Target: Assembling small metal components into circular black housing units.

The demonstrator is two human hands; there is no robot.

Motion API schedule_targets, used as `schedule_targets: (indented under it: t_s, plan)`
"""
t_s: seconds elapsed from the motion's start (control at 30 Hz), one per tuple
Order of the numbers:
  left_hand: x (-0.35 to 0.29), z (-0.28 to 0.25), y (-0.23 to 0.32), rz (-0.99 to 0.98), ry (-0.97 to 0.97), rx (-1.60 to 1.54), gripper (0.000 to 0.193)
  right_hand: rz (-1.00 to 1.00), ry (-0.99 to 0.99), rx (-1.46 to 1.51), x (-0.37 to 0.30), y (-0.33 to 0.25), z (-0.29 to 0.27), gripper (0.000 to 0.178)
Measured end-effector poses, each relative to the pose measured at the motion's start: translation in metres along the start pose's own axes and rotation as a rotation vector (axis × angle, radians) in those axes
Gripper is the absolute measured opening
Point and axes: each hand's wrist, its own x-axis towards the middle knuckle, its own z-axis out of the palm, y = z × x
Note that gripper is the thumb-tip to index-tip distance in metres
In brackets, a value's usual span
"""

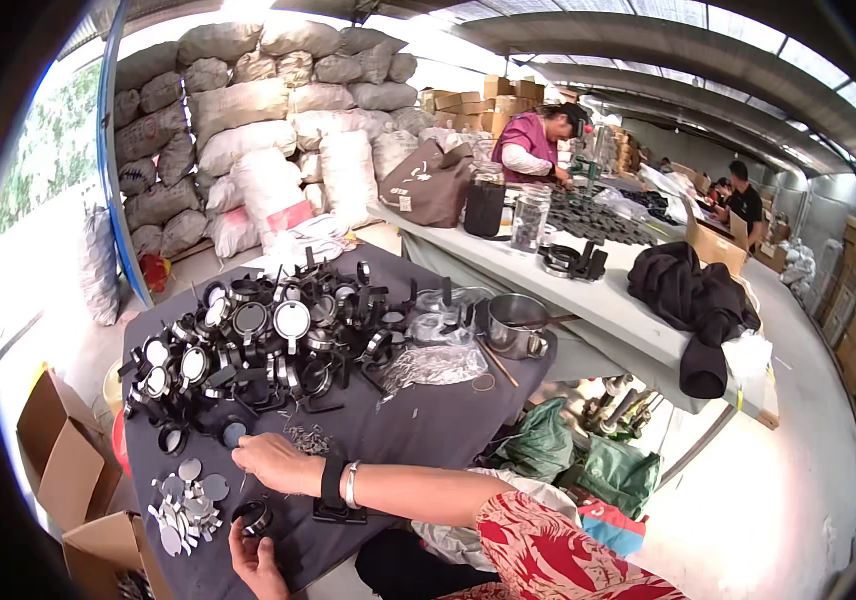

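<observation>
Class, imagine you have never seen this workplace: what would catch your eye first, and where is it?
The eye would probably land on the large heap of black ring-shaped parts with pale round faces, piled on the dark grey cloth-covered table. Next comes the tall stack of stuffed pale sacks behind it, at the upper left. Near the bottom edge, right of centre, the red-and-cream patterned fabric sleeve stands out.

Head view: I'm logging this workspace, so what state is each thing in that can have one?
Black ring, held in the left fingers
Right hand, grip unclear
Black-and-silver parts, heaped
Grey discs, loosely piled
Upper cardboard box, open
Lower cardboard box, open
Steel pot, uncovered
Clear jar, upright
Black cloth, crumpled
Pale sacks, stacked
</observation>
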Motion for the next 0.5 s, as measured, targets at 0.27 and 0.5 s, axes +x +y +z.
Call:
schedule_targets:
  t_s: [0.27,0.5]
  plan:
    - [-0.003,0.009,0.011,-0.026,-0.005,0.010,0.042,-0.152,0.035,-0.190,-0.083,-0.037,-0.021,0.013]
    - [-0.006,0.011,0.022,-0.051,-0.001,0.035,0.043,-0.275,-0.073,-0.328,-0.137,-0.051,-0.003,0.013]
